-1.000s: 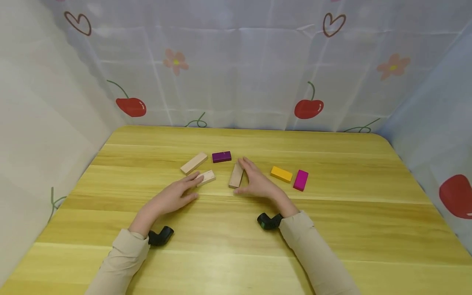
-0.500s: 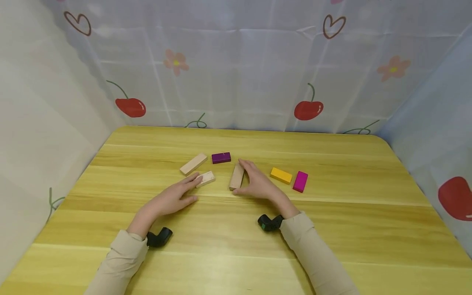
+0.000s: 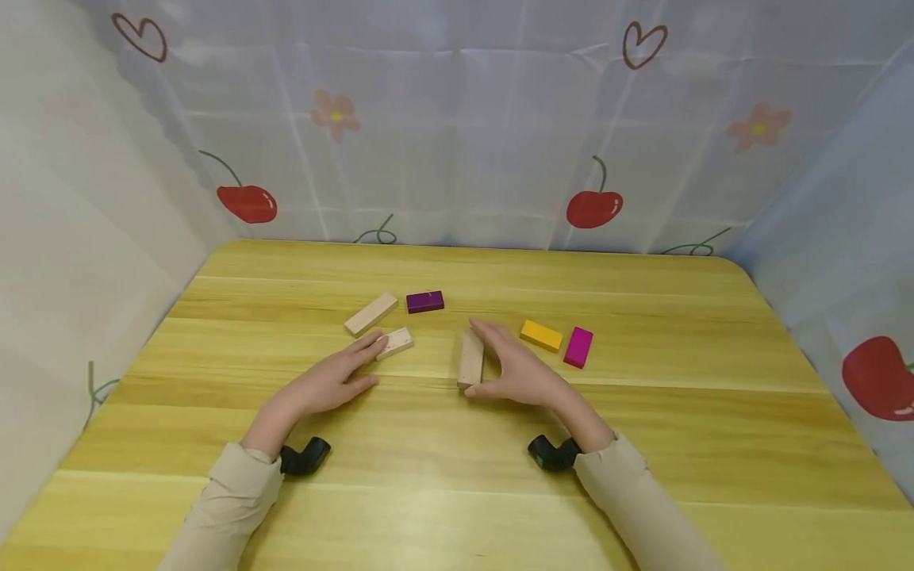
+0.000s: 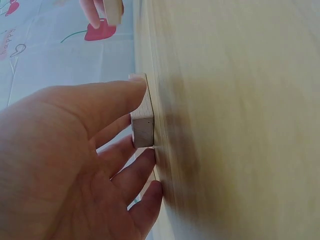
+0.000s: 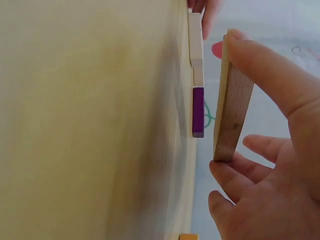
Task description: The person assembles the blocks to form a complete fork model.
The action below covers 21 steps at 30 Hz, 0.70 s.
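Note:
My right hand point(image 3: 531, 377) pinches a plain wooden block point(image 3: 470, 361) by its two ends, thumb at one and fingertips at the other. In the right wrist view this block point(image 5: 235, 110) is held off the tabletop, with a gap beneath it. My left hand point(image 3: 321, 388) lies relaxed at the left, its fingertips resting on the near-left end of a pale wooden block point(image 3: 397, 342) with small reddish marks. The head view shows the left thumb apart from that block. Up close in the left wrist view, the block point(image 4: 143, 131) lies flat on the table.
Another plain wooden block point(image 3: 371, 314) and a purple block point(image 3: 424, 301) lie beyond the left hand. Right of the right hand are a yellow block point(image 3: 541, 335) and a magenta block point(image 3: 578, 347). A patterned curtain point(image 3: 457, 143) hangs behind the wooden table point(image 3: 428, 492).
My right hand has lifted the plain wooden block and brought it slightly to the right and nearer. The left hand stays at its block.

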Each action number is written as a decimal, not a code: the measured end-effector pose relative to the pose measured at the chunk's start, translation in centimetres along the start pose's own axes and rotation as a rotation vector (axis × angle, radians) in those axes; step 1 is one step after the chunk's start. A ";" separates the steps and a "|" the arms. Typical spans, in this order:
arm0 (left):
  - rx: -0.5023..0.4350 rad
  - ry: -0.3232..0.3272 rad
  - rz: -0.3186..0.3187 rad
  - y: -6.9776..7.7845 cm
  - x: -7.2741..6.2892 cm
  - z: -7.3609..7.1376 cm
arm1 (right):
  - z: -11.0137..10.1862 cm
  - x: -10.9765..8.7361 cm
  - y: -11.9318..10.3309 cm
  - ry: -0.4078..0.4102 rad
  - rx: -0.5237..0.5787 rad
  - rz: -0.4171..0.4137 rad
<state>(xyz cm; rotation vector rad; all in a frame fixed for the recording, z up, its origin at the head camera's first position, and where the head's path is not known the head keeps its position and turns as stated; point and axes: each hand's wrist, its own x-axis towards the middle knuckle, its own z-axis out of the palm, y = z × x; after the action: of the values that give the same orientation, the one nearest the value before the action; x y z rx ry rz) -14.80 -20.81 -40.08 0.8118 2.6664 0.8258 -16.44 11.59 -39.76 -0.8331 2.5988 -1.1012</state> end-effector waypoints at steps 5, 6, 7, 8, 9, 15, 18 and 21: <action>-0.016 -0.006 -0.002 0.0 0.0 -0.3 | 0.0 -1.0 0.0 -0.012 -0.011 -0.016; -0.017 -0.006 -0.002 -0.1 0.0 -0.3 | 0.0 -1.0 0.1 -0.012 -0.009 -0.018; -0.019 -0.006 -0.003 0.0 0.0 -0.3 | 0.0 -1.0 0.2 -0.011 -0.005 -0.020; -0.021 -0.006 -0.003 0.0 0.1 -0.4 | 0.0 -1.0 0.3 -0.010 -0.001 -0.025; -0.020 -0.006 -0.003 0.0 0.1 -0.4 | 0.0 -1.0 0.4 -0.010 0.000 -0.029; -0.024 -0.017 -0.006 -0.2 0.2 -0.3 | 0.1 -0.7 1.4 -0.044 -0.004 -0.061; -0.025 -0.018 -0.006 -0.2 0.1 -0.2 | 0.2 -0.7 1.8 -0.062 -0.019 -0.078; -0.027 -0.020 -0.006 -0.2 0.2 -0.2 | 0.2 -0.7 2.1 -0.079 -0.040 -0.084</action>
<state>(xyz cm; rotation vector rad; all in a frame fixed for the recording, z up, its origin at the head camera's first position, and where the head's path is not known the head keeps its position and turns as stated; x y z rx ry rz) -15.08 -20.91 -40.04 0.8011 2.6337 0.8456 -16.69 13.03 -41.45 -0.9826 2.5498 -1.0188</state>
